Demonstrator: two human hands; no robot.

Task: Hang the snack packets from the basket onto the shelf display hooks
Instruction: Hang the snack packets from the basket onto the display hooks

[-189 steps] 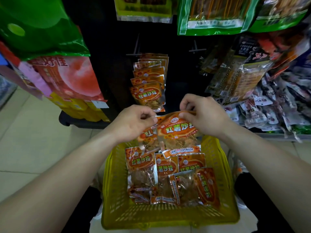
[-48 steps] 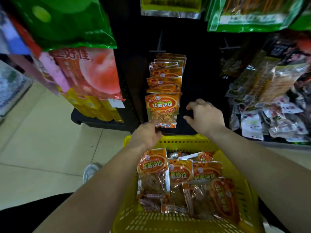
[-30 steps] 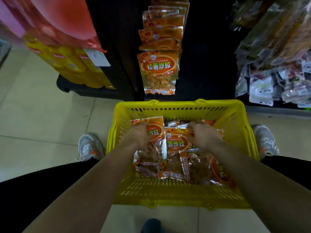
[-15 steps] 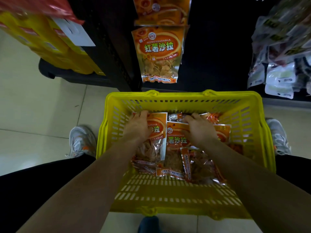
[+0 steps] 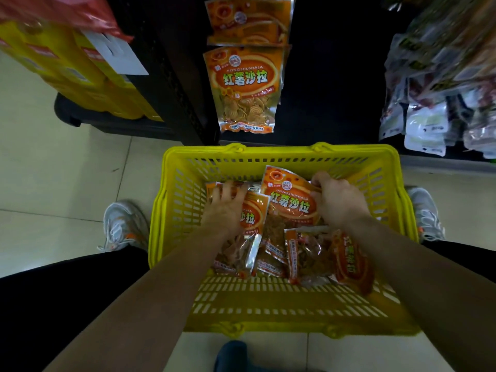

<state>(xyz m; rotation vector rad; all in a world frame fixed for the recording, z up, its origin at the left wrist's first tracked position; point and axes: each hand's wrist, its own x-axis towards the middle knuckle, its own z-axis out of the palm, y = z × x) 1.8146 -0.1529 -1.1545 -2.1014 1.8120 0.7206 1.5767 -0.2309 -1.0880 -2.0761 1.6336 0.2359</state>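
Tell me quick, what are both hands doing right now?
Left hand: open, fingers resting on a lower packet in the basket.
Right hand: holding the top packet by its upper edge.

Left hand (image 5: pixel 225 210) flat, right hand (image 5: pixel 338 204) curled.

The yellow slotted plastic basket (image 5: pixel 185 200) sits on the pale tiled floor (image 5: pixel 67 183) between two grey trainers (image 5: pixel 123 224), just before the dark shelf rack (image 5: pixel 322 76). Orange foil snack packets (image 5: pixel 303 253) lie heaped inside it. The left hand (image 5: pixel 224 210) rests on the leftmost ones; the right hand (image 5: pixel 339 202) grips the tilted orange packet (image 5: pixel 290 197) beside them. Behind the basket hang more orange packets (image 5: pixel 243 87), with stacked yellow cartons (image 5: pixel 88 84) to their left and pale pouches (image 5: pixel 425 127) to their right.
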